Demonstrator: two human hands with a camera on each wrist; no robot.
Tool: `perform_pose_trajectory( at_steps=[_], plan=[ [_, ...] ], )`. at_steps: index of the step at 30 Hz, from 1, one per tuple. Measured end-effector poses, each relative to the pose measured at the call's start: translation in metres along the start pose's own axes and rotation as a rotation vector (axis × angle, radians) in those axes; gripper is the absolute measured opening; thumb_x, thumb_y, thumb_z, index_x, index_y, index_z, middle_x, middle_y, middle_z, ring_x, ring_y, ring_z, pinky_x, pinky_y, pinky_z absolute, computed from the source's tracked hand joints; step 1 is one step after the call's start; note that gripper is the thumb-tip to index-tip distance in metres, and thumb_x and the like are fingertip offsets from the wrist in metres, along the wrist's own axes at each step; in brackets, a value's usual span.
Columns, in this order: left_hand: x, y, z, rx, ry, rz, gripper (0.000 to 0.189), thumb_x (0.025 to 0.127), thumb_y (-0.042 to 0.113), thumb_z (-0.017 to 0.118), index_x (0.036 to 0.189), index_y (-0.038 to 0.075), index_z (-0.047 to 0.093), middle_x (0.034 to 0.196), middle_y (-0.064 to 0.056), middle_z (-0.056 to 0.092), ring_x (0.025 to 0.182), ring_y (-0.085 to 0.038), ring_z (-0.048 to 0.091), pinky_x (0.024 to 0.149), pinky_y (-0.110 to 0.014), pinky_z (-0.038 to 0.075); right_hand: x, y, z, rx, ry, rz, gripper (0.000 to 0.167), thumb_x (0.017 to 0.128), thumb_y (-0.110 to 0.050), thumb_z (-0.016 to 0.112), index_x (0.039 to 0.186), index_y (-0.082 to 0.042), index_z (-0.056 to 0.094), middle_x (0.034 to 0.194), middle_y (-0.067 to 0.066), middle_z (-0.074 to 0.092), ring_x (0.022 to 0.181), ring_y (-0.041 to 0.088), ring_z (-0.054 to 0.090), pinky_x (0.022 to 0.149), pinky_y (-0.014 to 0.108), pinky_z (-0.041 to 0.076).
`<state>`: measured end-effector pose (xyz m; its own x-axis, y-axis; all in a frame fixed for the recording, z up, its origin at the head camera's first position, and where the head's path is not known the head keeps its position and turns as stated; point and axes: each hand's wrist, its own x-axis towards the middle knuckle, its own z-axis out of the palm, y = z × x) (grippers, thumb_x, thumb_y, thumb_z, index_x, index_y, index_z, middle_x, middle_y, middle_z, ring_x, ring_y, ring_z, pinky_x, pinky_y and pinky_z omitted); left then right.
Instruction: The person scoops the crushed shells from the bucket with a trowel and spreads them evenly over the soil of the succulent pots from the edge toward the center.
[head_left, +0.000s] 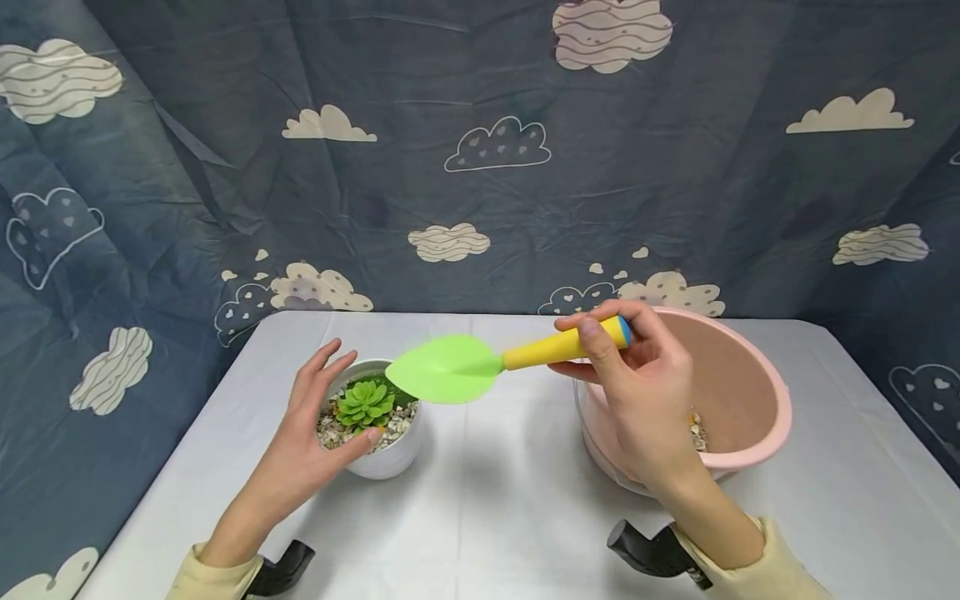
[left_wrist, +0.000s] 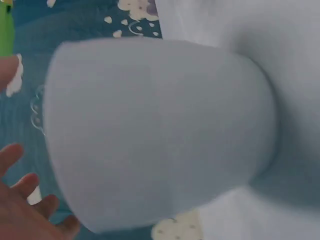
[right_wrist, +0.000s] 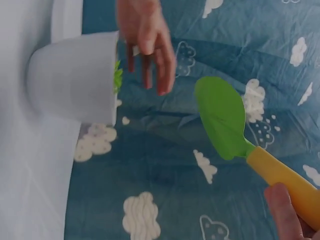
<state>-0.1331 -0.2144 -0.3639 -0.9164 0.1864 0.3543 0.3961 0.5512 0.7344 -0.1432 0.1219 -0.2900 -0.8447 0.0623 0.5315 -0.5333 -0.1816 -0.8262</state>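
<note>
Right now I grip the trowel by its yellow handle in my right hand, thumb and fingers closed round it, the green blade reaching out toward my left hand and raised above the pot. That left hand is spread wide, fingers loosely bent, grasping nothing, and hovers just over the white pot. Below those fingers, inside the pot, a green succulent sits among pebbles. Near my right hand, lower down and partly hidden by it, stands the pink tub, with some stones showing inside. Under both hands lies the white tablecloth.
</note>
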Motion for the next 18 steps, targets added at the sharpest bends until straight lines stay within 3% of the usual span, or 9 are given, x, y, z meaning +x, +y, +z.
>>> perform_pose_trajectory(
  at_steps=[7, 10, 14, 18],
  plan=[
    [0.008, 0.024, 0.009, 0.063, -0.007, 0.058, 0.084, 0.086, 0.02, 0.076, 0.154, 0.032, 0.028, 0.161, 0.007, 0.013, 0.145, -0.029, 0.017, 0.102, -0.066, 0.028, -0.001, -0.008, -0.028, -0.014, 0.039, -0.015, 0.013, 0.095, 0.005, 0.058, 0.106, 0.012, 0.055, 0.105, 0.024, 0.066, 0.096, 0.035, 0.068, 0.074, 0.044, 0.055],
    [0.011, 0.033, 0.01, 0.085, 0.003, 0.079, 0.083, 0.087, 0.021, 0.076, 0.154, 0.029, 0.028, 0.16, 0.008, 0.016, 0.145, -0.027, 0.02, 0.104, -0.063, 0.028, 0.0, -0.011, -0.04, 0.052, 0.041, -0.006, 0.014, 0.095, 0.006, 0.057, 0.107, 0.012, 0.053, 0.107, 0.026, 0.065, 0.098, 0.037, 0.067, 0.075, 0.045, 0.054],
    [0.014, 0.045, 0.012, 0.065, 0.017, 0.108, 0.08, 0.088, 0.017, 0.075, 0.154, 0.027, 0.03, 0.159, 0.006, 0.022, 0.144, -0.021, 0.022, 0.107, -0.059, 0.026, 0.001, -0.015, -0.057, 0.137, 0.059, -0.009, 0.015, 0.095, 0.009, 0.055, 0.109, 0.014, 0.051, 0.107, 0.028, 0.064, 0.101, 0.037, 0.065, 0.078, 0.046, 0.053],
    [0.017, 0.058, 0.017, 0.019, -0.008, 0.123, 0.077, 0.09, 0.017, 0.073, 0.153, 0.028, 0.03, 0.157, 0.007, 0.025, 0.144, -0.017, 0.023, 0.109, -0.055, 0.025, 0.003, -0.019, -0.074, 0.164, 0.115, -0.018, 0.014, 0.096, 0.009, 0.053, 0.108, 0.016, 0.05, 0.105, 0.027, 0.064, 0.1, 0.037, 0.065, 0.078, 0.045, 0.053]
  ],
)
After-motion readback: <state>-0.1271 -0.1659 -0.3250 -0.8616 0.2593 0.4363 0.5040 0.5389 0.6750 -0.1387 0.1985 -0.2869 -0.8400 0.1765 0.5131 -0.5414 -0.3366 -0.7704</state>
